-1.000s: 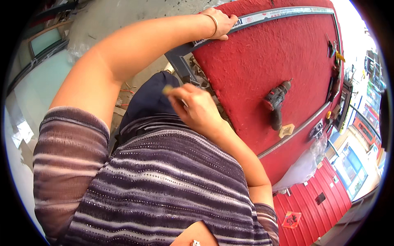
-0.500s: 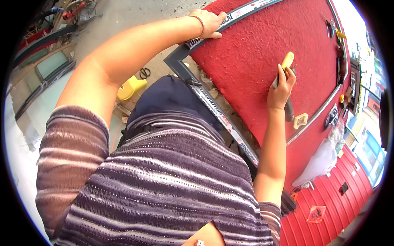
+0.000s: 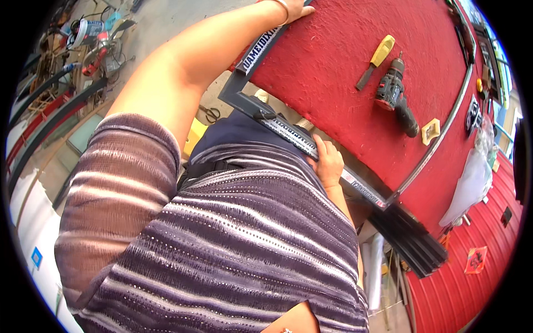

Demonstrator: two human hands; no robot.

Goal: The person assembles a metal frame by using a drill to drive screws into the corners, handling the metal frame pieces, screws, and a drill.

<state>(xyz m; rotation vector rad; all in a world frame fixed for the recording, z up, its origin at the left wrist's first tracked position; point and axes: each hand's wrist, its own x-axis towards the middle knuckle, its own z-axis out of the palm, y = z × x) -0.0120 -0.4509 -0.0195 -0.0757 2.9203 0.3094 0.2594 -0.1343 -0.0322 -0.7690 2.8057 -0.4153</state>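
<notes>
Newly laid beside drill point(image 3: 392, 87): yellow-handled tool point(image 3: 382, 52); right grip point(image 3: 329, 162) curled round frame point(image 3: 287, 132); left grip point(image 3: 292, 10) on frame, can't tell closure

The frame point(image 3: 291, 134) looks metal, the tabletop point(image 3: 333, 77) rough cloth.

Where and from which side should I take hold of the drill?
Take the drill by its dark handle, probably best with the right hand from the near side. It lies on the red surface with its bit pointing away and the handle angled back to the right, so the handle is the nearer end; the yellow-handled tool lies left of the drill.
</notes>
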